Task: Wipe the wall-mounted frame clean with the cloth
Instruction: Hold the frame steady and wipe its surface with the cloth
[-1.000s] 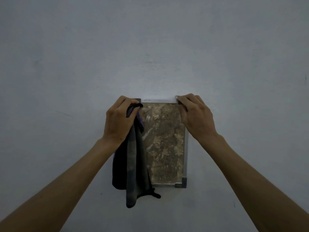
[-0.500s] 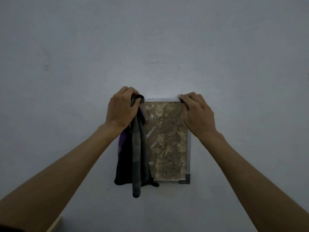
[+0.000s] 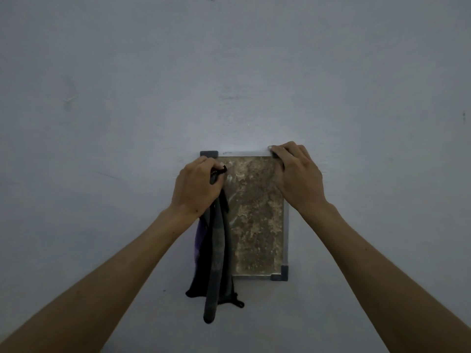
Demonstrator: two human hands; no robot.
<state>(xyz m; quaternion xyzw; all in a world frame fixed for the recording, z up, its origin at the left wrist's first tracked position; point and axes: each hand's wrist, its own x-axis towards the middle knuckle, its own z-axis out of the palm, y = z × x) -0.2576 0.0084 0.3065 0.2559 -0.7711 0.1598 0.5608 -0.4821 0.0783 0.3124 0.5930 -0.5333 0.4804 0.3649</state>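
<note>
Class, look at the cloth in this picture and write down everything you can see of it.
The cloth is dark, grey to black, with a purple patch on its left edge. It looks soft and limp, bunched at the top and hanging down in long folds. The left hand grips its upper end against the frame. It covers the frame's left side, and its lower ends dangle past the frame's bottom edge over the wall.

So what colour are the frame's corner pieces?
Dark grey, best seen in the head view at the frame's lower right corner piece.
</note>
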